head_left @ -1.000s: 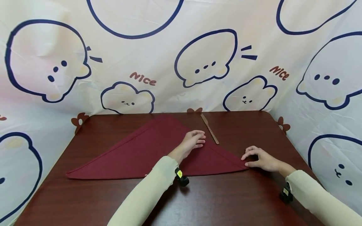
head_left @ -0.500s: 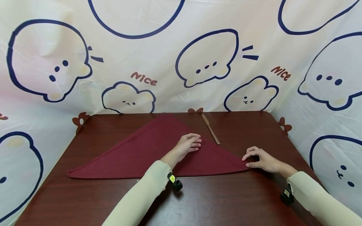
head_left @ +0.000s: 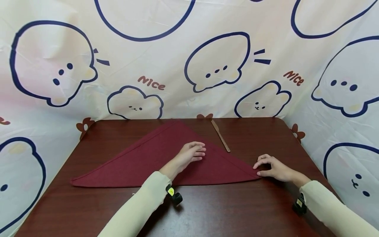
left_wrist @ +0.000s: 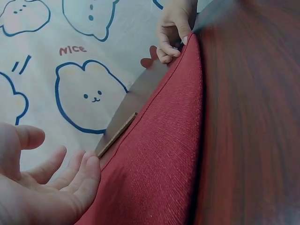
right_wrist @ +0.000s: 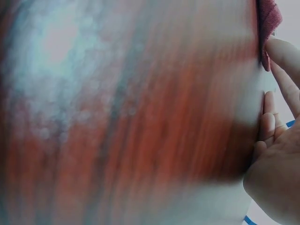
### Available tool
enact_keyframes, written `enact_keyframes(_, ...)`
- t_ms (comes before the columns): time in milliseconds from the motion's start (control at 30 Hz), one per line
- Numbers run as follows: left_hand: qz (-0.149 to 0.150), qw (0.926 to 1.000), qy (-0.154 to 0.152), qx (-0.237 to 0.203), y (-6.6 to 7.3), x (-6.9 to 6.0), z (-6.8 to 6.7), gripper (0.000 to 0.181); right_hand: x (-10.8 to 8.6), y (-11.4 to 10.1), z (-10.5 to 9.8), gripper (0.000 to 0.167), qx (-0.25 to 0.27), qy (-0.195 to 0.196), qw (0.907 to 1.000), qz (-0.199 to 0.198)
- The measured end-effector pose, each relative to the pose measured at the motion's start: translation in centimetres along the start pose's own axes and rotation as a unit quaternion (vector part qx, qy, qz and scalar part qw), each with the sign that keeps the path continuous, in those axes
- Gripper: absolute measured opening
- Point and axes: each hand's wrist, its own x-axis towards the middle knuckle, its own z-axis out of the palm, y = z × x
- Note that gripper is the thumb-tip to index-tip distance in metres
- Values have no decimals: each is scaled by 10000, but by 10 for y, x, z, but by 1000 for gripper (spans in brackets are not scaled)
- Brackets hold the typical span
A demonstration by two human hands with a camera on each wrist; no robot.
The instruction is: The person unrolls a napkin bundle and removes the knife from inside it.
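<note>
A dark red cloth (head_left: 154,154), folded into a triangle, lies flat with its peak at the table's far edge. Its right corner is between the thumb and curled forefinger of my right hand (head_left: 276,169); in the right wrist view the thumb (right_wrist: 283,54) touches the cloth tip (right_wrist: 268,21). Over the right half of the cloth hovers my left hand (head_left: 188,154), fingers relaxed and holding nothing. The left wrist view shows that hand (left_wrist: 51,183) palm sideways, its fingers spread beside the cloth (left_wrist: 159,136).
A thin wooden stick (head_left: 220,135), shaped like a flat knife, lies beyond the cloth's right slope. The brown table (head_left: 207,214) extends in front of the cloth. A printed curtain (head_left: 174,65) rises behind and along both sides.
My left hand has drifted left and slightly towards me above the cloth. The right hand stays at the right corner, and the cloth keeps its shape.
</note>
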Motion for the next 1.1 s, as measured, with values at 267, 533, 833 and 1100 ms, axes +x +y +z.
enact_keyframes(267,-3,10000,91,32,-5,-7,-6,39,0,-3,-3,15,-50,-47,9999,119)
enact_keyframes(533,-27,9999,101,-33,-7,-15,-16,39,1,-3,-4,14,-35,7,10000,51)
enact_keyframes(833,-111,9997,181,-145,-14,-26,-29,40,2,2,-3,13,101,-37,9999,31)
enact_keyframes(1100,-27,9997,184,-172,-13,-39,-45,43,2,4,-5,14,193,-58,9994,278)
